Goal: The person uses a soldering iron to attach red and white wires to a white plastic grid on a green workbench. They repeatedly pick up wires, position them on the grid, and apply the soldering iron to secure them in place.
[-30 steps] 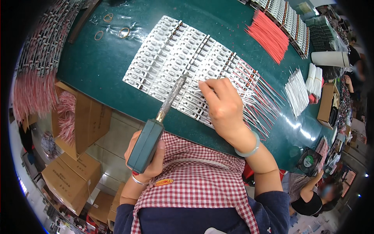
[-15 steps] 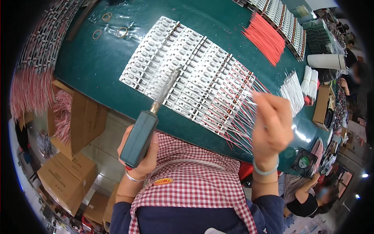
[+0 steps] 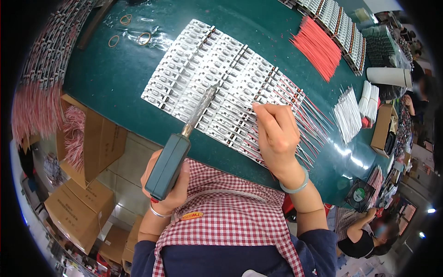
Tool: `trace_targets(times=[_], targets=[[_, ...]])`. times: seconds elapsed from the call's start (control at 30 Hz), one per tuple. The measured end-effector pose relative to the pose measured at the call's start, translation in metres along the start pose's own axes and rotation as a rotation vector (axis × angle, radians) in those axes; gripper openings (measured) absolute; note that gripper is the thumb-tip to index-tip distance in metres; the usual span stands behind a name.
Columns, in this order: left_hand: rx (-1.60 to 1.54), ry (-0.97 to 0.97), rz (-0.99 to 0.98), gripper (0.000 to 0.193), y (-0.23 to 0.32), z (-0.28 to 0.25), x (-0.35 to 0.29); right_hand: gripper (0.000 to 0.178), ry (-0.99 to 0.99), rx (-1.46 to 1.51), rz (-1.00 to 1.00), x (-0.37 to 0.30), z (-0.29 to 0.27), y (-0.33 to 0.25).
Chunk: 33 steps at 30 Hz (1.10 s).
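Observation:
My left hand (image 3: 167, 184) is wrapped round the dark green grip of a soldering gun (image 3: 170, 159). The gun's metal barrel slants up over a panel of white circuit boards (image 3: 184, 69) laid in rows on the table, and its tip is over the middle rows. Above the right part of the panel, my right hand (image 3: 279, 138) is closed in a pinch at the thumb and forefinger, on what looks like a thin white wire whose length is mostly hidden. Red and white wires (image 3: 314, 111) trail from the boards' right edge, passing partly behind this hand.
A pile of red wires (image 3: 318, 48) and white wire bundles (image 3: 347, 115) lie at the right of the green table (image 3: 115, 83). Rubber bands (image 3: 144, 39) are at the far left. A small black fan (image 3: 360, 194) stands at the right edge. Cardboard boxes (image 3: 80, 214) sit below left; a co-worker (image 3: 364, 231) is at right.
My right hand has moved left from the wires' loose ends to over the boards, its fingertips now above them. The soldering gun has shifted very slightly to the right, still in my left hand.

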<state>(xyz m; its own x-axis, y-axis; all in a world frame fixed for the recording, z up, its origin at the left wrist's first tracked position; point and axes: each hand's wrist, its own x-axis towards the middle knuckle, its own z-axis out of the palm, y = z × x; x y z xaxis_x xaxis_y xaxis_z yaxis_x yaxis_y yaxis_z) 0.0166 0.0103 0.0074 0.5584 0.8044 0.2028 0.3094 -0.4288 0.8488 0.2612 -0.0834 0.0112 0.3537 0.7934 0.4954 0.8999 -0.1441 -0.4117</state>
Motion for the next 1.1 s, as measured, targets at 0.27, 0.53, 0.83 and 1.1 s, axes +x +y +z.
trace_targets(times=[0.27,0.53,0.83,1.1], targets=[[-0.010,-0.051,-0.012,0.024,0.005,0.004,0.006,0.035,0.023,0.011,0.003,-0.005,0.003,0.000],[0.002,-0.056,0.029,0.022,0.013,0.007,0.016,0.036,0.025,0.011,-0.001,-0.004,0.004,-0.001],[0.031,-0.058,0.078,0.017,0.015,0.011,0.019,0.035,0.032,0.010,-0.017,-0.005,0.005,0.001],[0.018,-0.035,0.033,0.020,0.005,0.009,0.006,0.035,0.022,0.008,-0.012,-0.004,0.005,-0.001]])
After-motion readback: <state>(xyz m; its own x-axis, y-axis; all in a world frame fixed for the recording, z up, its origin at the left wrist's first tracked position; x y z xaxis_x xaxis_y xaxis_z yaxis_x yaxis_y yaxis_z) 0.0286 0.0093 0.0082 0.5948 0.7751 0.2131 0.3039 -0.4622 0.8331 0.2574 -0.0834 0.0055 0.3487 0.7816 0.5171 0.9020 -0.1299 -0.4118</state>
